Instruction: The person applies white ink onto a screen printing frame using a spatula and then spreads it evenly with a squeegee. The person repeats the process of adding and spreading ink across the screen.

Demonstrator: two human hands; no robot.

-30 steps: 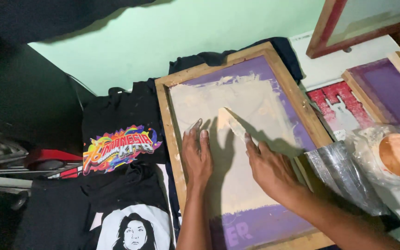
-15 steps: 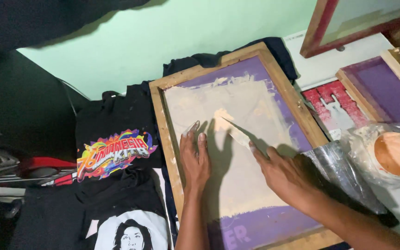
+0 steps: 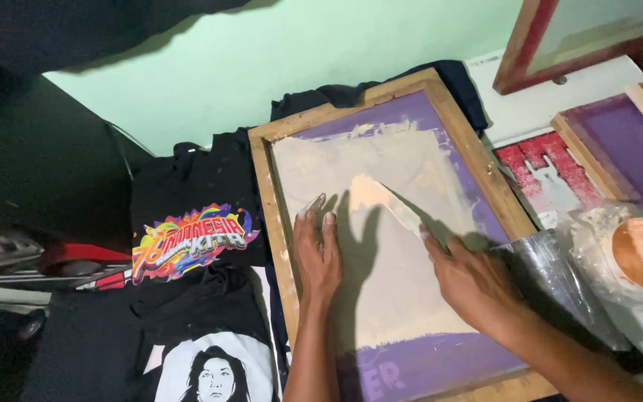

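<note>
On the mesh of the wooden-framed purple printing screen (image 3: 440, 119), near its left edge, we see the left hand (image 3: 319, 257) pressed flat with fingers spread, holding nothing. The right hand (image 3: 470, 283) grips a thin pale scraper blade (image 3: 381, 201), which lies tilted across the cream-coated middle of the screen. Beside the screen's left edge lies a black shirt with a colourful print (image 3: 191, 238).

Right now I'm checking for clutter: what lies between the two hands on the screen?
In the head view, only bare, paste-coated mesh lies between the left hand and right hand; the scraper sits just above.
</note>
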